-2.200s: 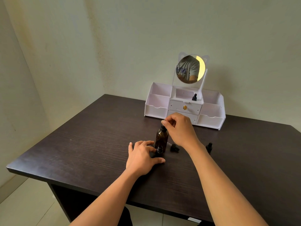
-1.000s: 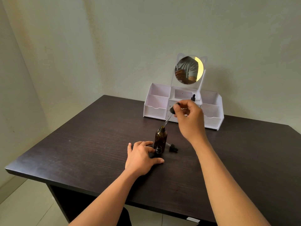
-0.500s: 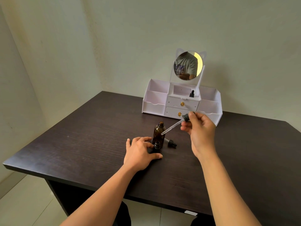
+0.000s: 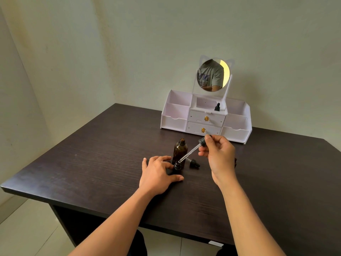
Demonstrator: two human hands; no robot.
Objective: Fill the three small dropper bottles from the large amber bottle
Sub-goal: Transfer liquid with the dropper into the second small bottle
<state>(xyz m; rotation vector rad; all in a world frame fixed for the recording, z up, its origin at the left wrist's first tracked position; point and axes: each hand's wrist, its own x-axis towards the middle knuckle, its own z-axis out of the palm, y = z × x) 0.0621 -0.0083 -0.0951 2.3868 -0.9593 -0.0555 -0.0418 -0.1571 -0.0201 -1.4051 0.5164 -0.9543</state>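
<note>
Right hand (image 4: 219,155) pinched the dropper (image 4: 191,151), tip at the small bottle (image 4: 177,166) gripped by the left hand (image 4: 156,174); squeezing judged next.

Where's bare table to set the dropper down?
Free: tabletop left of the left hand, out to the edge; also the far right, in front of the organizer. Crowded: between the hands, where the right hand holds the dropper by the amber bottle, small bottle and loose cap.

The scene is lit evenly by soft, diffuse light, only faint shadows are cast on the dark table (image 4: 92,163), a bright crescent is reflected in the mirror (image 4: 214,74), and straight lines are bowed near the borders.
</note>
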